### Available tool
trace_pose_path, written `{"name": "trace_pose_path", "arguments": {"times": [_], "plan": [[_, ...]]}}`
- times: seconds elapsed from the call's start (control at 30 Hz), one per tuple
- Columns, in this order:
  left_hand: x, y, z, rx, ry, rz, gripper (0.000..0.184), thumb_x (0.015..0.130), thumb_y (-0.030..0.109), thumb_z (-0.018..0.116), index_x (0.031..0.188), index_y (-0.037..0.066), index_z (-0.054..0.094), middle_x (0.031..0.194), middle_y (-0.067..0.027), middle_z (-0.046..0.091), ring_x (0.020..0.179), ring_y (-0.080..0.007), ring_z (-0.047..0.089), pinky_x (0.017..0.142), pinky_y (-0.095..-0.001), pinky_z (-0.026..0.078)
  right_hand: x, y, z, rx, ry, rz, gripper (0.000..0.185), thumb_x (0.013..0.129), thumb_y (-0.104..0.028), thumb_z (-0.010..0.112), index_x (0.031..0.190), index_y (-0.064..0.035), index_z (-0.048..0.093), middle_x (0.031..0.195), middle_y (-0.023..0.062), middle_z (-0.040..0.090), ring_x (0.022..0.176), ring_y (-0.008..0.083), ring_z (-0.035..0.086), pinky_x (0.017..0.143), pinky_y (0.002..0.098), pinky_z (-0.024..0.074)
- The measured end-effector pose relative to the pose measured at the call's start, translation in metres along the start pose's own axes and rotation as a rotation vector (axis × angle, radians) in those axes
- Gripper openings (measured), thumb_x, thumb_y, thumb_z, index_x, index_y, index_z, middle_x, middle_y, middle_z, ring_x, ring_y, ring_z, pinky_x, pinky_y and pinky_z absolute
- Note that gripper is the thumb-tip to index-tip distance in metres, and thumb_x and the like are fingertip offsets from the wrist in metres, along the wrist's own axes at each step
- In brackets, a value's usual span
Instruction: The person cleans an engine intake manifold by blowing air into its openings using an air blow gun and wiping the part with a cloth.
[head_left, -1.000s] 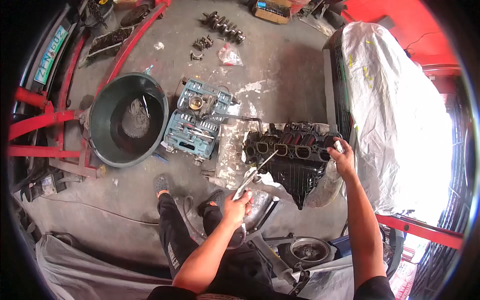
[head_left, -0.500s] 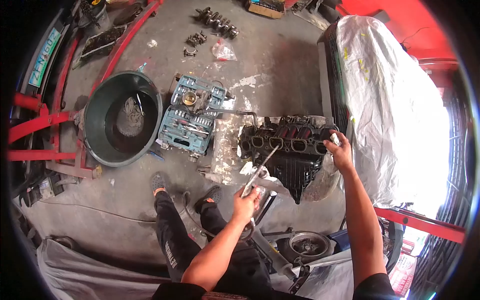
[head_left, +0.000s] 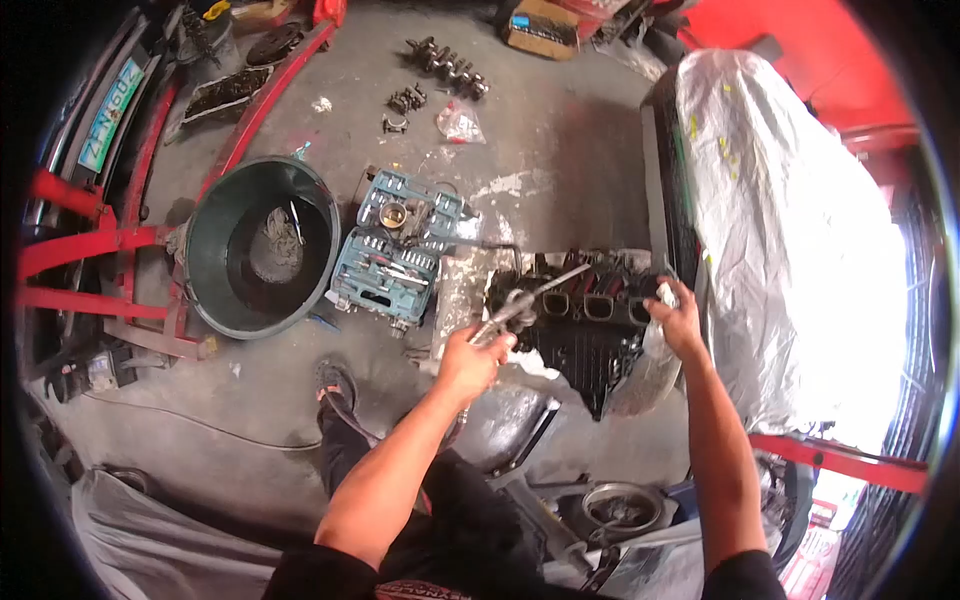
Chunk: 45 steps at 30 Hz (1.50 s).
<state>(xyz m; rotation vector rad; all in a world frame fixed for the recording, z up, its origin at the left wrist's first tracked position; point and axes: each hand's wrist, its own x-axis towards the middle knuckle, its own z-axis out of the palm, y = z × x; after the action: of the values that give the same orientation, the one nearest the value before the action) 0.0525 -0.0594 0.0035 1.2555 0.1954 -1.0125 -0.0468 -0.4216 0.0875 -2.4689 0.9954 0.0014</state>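
Observation:
My left hand (head_left: 472, 365) is closed around the handle of a metal air blow gun (head_left: 508, 312). Its long thin nozzle slants up and to the right, over the ports of a black intake manifold (head_left: 585, 345). The manifold lies on a paint-worn board on the floor, its row of oval ports facing up. At its right end, my right hand (head_left: 680, 322) grips the edge, with a small white wad (head_left: 667, 293), perhaps paper or rag, between thumb and fingers. The hose below the gun is partly hidden by my forearm.
Left of the manifold lies an open teal socket set (head_left: 385, 270), then a large dark tub (head_left: 215, 310) holding dark liquid and a rag. A crankshaft (head_left: 447, 68) rests farther back. A covered vehicle (head_left: 745, 200) stands at right; red metal bars (head_left: 95, 238) at left.
My left hand and the blow gun have moved left and upward, and the nozzle lies flatter across the manifold. My right hand stays at the manifold's right end. The view has shifted slightly.

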Motion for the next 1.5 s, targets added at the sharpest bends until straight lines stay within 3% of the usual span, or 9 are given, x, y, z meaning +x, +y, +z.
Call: {"name": "trace_pose_path", "arguments": {"times": [0.43, 0.63, 0.83, 1.0, 1.03, 1.1, 1.23, 1.37, 1.5], "plan": [[0.050, 0.063, 0.008, 0.340, -0.105, -0.036, 0.021, 0.092, 0.019, 0.074, 0.103, 0.003, 0.066, 0.067, -0.0019, 0.060, 0.046, -0.0107, 0.047, 0.039, -0.0306, 0.038, -0.007, 0.006, 0.006, -0.119, 0.068, -0.104, 0.058, 0.073, -0.025, 0.083, 0.126, -0.0100, 0.065, 0.136, 0.0244, 0.050, 0.128, 0.0407, 0.050, 0.108, 0.0454, 0.0429], [-0.010, 0.076, -0.013, 0.339, -0.171, -0.003, 0.027, 0.094, 0.020, 0.071, 0.115, 0.002, 0.066, 0.081, -0.0031, 0.069, 0.048, -0.0096, 0.050, 0.046, -0.0279, 0.043, -0.067, -0.020, 0.019, -0.053, 0.124, -0.108, 0.054, 0.067, -0.014, 0.086, 0.118, -0.0129, 0.069, 0.151, 0.0239, 0.036, 0.135, 0.0445, 0.047, 0.108, 0.0463, 0.0447], [-0.027, 0.059, -0.023, 0.617, 0.066, 0.173, 0.027, 0.092, 0.021, 0.074, 0.110, 0.004, 0.065, 0.076, -0.0020, 0.069, 0.052, -0.0088, 0.052, 0.049, -0.0276, 0.044, -0.091, -0.050, 0.025, -0.044, 0.120, -0.050, 0.053, 0.067, -0.013, 0.086, 0.117, -0.0137, 0.068, 0.155, 0.0211, 0.033, 0.132, 0.0432, 0.051, 0.104, 0.0471, 0.0484], [-0.017, 0.086, -0.044, 0.381, -0.046, -0.046, 0.025, 0.093, 0.021, 0.074, 0.106, 0.001, 0.065, 0.067, -0.0023, 0.061, 0.044, -0.0088, 0.046, 0.038, -0.0281, 0.037, -0.105, -0.047, 0.037, -0.083, 0.123, -0.119, 0.052, 0.067, -0.012, 0.086, 0.116, -0.0145, 0.067, 0.155, 0.0212, 0.031, 0.128, 0.0442, 0.055, 0.100, 0.0470, 0.0518], [-0.023, 0.104, -0.048, 0.349, -0.218, -0.115, 0.025, 0.093, 0.019, 0.074, 0.107, 0.001, 0.065, 0.068, -0.0032, 0.061, 0.044, -0.0089, 0.047, 0.039, -0.0278, 0.038, -0.108, -0.055, 0.037, -0.133, 0.136, -0.147, 0.053, 0.068, -0.013, 0.086, 0.117, -0.0143, 0.065, 0.154, 0.0219, 0.032, 0.125, 0.0449, 0.056, 0.097, 0.0477, 0.0527], [-0.025, 0.129, -0.057, 0.403, -0.068, -0.067, 0.023, 0.094, 0.018, 0.073, 0.107, 0.000, 0.065, 0.069, -0.0034, 0.061, 0.046, -0.0087, 0.047, 0.039, -0.0278, 0.039, -0.114, -0.068, 0.036, -0.132, 0.116, -0.070, 0.056, 0.068, -0.014, 0.086, 0.120, -0.0145, 0.063, 0.155, 0.0220, 0.031, 0.123, 0.0454, 0.057, 0.096, 0.0486, 0.0530], [-0.022, 0.160, -0.078, 0.319, -0.371, -0.134, 0.020, 0.094, 0.015, 0.072, 0.105, 0.000, 0.064, 0.072, -0.0049, 0.061, 0.048, -0.0089, 0.048, 0.041, -0.0276, 0.040, -0.113, -0.075, 0.035, -0.171, 0.125, -0.067, 0.058, 0.070, -0.018, 0.087, 0.122, -0.0154, 0.061, 0.157, 0.0211, 0.032, 0.121, 0.0442, 0.059, 0.095, 0.0489, 0.0532], [-0.017, 0.159, -0.078, 0.265, -0.278, -0.149, 0.021, 0.095, 0.017, 0.071, 0.104, -0.001, 0.064, 0.075, -0.0064, 0.063, 0.047, -0.0093, 0.048, 0.041, -0.0280, 0.039, -0.115, -0.085, 0.037, -0.143, 0.146, 0.033, 0.049, 0.078, -0.036, 0.084, 0.117, -0.0138, 0.064, 0.157, 0.0183, 0.035, 0.121, 0.0436, 0.059, 0.096, 0.0481, 0.0520], [-0.015, 0.160, -0.072, 0.397, -0.379, -0.087, 0.023, 0.095, 0.020, 0.072, 0.104, 0.001, 0.065, 0.074, -0.0041, 0.064, 0.045, -0.0093, 0.048, 0.041, -0.0283, 0.039, -0.113, -0.078, 0.043, -0.168, 0.194, 0.058, 0.037, 0.091, -0.042, 0.070, 0.115, -0.0151, 0.065, 0.156, 0.0167, 0.038, 0.122, 0.0420, 0.059, 0.097, 0.0484, 0.0504]]}}
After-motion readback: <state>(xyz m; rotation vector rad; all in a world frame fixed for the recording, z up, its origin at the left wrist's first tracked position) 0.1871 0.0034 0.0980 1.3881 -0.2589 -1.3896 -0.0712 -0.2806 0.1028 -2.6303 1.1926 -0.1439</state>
